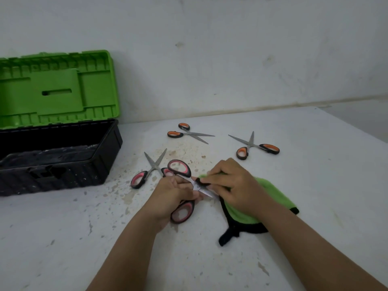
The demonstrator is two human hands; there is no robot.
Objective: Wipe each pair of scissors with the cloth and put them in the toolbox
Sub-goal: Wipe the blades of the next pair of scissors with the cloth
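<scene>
The black toolbox with green lid (60,152) stands open; no scissors are visible inside. Right of it, three pairs lie unwiped, I judge: two orange-handled scissors (189,133) (255,145) and one pink-handled pair (150,169). My right hand (233,183) presses the green cloth (252,208) onto the open pink-handled scissors (181,194), gripped in my left hand (170,198).

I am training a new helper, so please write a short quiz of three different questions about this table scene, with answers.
1. True or false: the black plastic toolbox with the green lid is shut.
2. How many scissors lie untouched on the white table?
3. Which hand holds the green cloth with black edging: A left hand, B right hand?

Key: 1 false, the lid stands open. 2 three: two orange-handled, one pink-handled. 3 B; the left hand grips the pink-handled scissors being wiped.
</scene>
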